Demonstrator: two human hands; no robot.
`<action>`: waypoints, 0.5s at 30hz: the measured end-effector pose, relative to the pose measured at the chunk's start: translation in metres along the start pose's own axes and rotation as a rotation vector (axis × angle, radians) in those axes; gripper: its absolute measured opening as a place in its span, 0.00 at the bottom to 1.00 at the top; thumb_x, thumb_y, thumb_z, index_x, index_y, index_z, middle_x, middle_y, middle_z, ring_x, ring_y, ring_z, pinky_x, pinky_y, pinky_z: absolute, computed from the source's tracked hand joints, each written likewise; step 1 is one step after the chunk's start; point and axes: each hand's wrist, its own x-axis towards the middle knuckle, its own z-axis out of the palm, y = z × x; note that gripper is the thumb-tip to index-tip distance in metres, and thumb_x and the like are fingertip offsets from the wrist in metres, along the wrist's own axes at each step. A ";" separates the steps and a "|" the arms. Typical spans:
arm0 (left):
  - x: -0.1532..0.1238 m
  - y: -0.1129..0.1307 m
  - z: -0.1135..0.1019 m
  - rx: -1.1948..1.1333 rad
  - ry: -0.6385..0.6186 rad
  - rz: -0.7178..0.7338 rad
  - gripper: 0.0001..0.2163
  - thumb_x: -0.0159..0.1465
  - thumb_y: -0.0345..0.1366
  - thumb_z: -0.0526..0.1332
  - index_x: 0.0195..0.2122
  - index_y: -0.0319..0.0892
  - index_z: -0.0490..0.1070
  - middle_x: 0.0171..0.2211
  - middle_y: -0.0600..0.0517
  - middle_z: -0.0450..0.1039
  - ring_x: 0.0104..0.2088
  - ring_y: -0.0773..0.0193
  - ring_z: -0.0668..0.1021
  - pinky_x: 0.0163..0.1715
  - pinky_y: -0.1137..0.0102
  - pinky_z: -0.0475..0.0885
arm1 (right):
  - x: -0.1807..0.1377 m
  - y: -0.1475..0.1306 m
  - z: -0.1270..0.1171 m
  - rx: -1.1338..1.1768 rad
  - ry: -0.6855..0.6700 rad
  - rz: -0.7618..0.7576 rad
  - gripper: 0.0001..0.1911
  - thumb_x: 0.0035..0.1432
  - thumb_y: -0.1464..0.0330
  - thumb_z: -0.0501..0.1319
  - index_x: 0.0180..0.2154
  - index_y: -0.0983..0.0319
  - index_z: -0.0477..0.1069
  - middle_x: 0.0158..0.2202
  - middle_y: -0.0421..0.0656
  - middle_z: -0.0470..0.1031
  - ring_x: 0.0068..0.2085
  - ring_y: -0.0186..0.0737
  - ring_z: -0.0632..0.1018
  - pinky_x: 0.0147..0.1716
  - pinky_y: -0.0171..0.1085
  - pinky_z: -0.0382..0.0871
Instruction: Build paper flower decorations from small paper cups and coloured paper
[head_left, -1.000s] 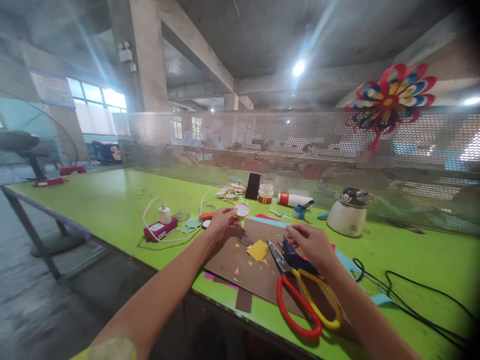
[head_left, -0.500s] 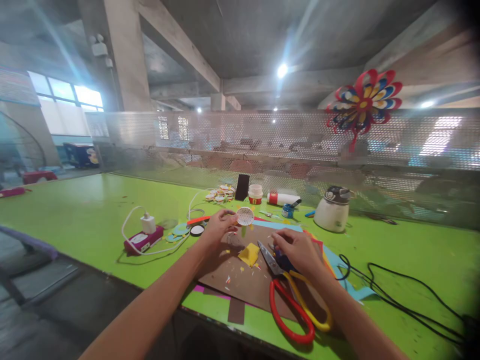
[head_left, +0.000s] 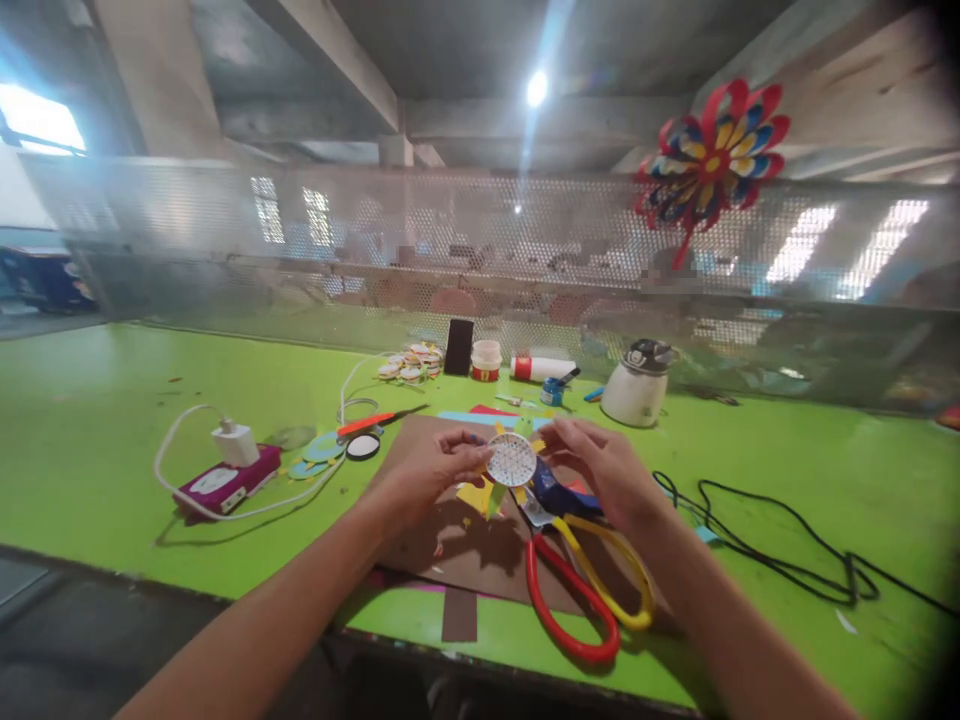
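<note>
The left hand (head_left: 424,472) brought the white dotted disc (head_left: 511,459) toward the middle, and the right hand (head_left: 609,478) rose from the scissors (head_left: 581,590) and took its other edge.

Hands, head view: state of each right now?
Left hand: closed on the white dotted disc.
Right hand: fingers at the disc's edge; grip cannot be told.

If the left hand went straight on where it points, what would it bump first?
Probably the right hand: the left hand points straight at it, with only the dotted white disc between them. Depth is unclear.
</note>
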 end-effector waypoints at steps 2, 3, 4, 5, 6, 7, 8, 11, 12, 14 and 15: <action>-0.004 -0.001 0.006 0.001 -0.033 -0.077 0.15 0.50 0.40 0.73 0.33 0.37 0.73 0.31 0.50 0.75 0.29 0.68 0.76 0.30 0.74 0.70 | 0.000 -0.001 0.000 0.072 -0.049 0.080 0.19 0.47 0.52 0.68 0.26 0.63 0.77 0.28 0.42 0.75 0.30 0.36 0.74 0.33 0.36 0.69; -0.005 -0.002 0.008 -0.003 -0.044 -0.110 0.15 0.49 0.40 0.73 0.32 0.37 0.73 0.30 0.50 0.75 0.29 0.68 0.76 0.30 0.74 0.70 | 0.000 0.000 0.000 0.100 -0.070 0.127 0.18 0.46 0.54 0.69 0.25 0.63 0.76 0.26 0.40 0.74 0.28 0.34 0.74 0.31 0.35 0.68; -0.006 -0.002 0.010 -0.005 -0.054 -0.134 0.15 0.49 0.40 0.73 0.32 0.38 0.73 0.30 0.50 0.75 0.28 0.68 0.76 0.29 0.73 0.70 | 0.000 0.000 0.000 0.121 -0.083 0.165 0.16 0.45 0.56 0.70 0.25 0.63 0.75 0.24 0.39 0.73 0.26 0.32 0.73 0.29 0.34 0.67; -0.007 -0.003 0.011 -0.008 -0.060 -0.151 0.15 0.49 0.39 0.73 0.32 0.38 0.73 0.30 0.50 0.75 0.29 0.68 0.76 0.30 0.73 0.70 | -0.001 0.001 0.000 0.140 -0.091 0.197 0.15 0.44 0.58 0.71 0.24 0.63 0.74 0.22 0.38 0.72 0.24 0.32 0.72 0.27 0.34 0.66; -0.007 -0.003 0.012 -0.013 -0.067 -0.163 0.15 0.48 0.39 0.74 0.32 0.37 0.74 0.30 0.50 0.75 0.28 0.67 0.77 0.30 0.73 0.70 | -0.001 0.002 0.000 0.154 -0.088 0.217 0.14 0.42 0.59 0.72 0.24 0.62 0.74 0.21 0.37 0.72 0.23 0.31 0.71 0.26 0.34 0.66; -0.007 -0.003 0.012 -0.018 -0.074 -0.169 0.15 0.48 0.40 0.74 0.32 0.37 0.74 0.30 0.50 0.75 0.28 0.67 0.77 0.30 0.72 0.71 | 0.000 0.003 0.000 0.163 -0.080 0.223 0.14 0.41 0.60 0.73 0.23 0.62 0.74 0.20 0.36 0.71 0.22 0.31 0.71 0.25 0.34 0.65; -0.007 -0.004 0.012 -0.024 -0.080 -0.175 0.15 0.47 0.40 0.74 0.31 0.37 0.74 0.30 0.50 0.75 0.28 0.67 0.77 0.30 0.72 0.71 | 0.000 0.003 0.000 0.169 -0.071 0.222 0.14 0.40 0.61 0.73 0.23 0.62 0.73 0.20 0.36 0.71 0.22 0.30 0.71 0.26 0.34 0.65; -0.005 -0.004 0.013 -0.040 -0.079 -0.178 0.16 0.46 0.40 0.75 0.30 0.37 0.75 0.29 0.50 0.75 0.27 0.67 0.77 0.28 0.72 0.71 | 0.002 0.004 -0.002 0.172 -0.042 0.200 0.14 0.38 0.62 0.74 0.21 0.63 0.74 0.20 0.36 0.72 0.23 0.30 0.71 0.27 0.33 0.66; -0.005 -0.004 0.013 -0.044 -0.073 -0.179 0.16 0.45 0.40 0.75 0.30 0.36 0.75 0.29 0.50 0.75 0.27 0.67 0.77 0.28 0.73 0.71 | 0.003 0.004 -0.002 0.173 -0.037 0.197 0.14 0.38 0.62 0.74 0.21 0.63 0.74 0.20 0.36 0.72 0.23 0.30 0.71 0.27 0.33 0.66; -0.005 -0.004 0.013 -0.055 -0.063 -0.183 0.16 0.45 0.39 0.75 0.30 0.36 0.75 0.29 0.50 0.75 0.26 0.68 0.76 0.27 0.73 0.71 | 0.004 0.005 -0.003 0.179 -0.029 0.199 0.14 0.37 0.61 0.74 0.20 0.63 0.74 0.20 0.37 0.72 0.23 0.30 0.72 0.27 0.33 0.66; -0.005 -0.004 0.013 -0.059 -0.066 -0.184 0.16 0.45 0.39 0.75 0.30 0.36 0.75 0.29 0.50 0.75 0.26 0.68 0.76 0.26 0.74 0.71 | 0.005 0.005 -0.003 0.182 -0.025 0.200 0.15 0.37 0.61 0.74 0.20 0.63 0.74 0.20 0.37 0.72 0.23 0.31 0.72 0.27 0.34 0.67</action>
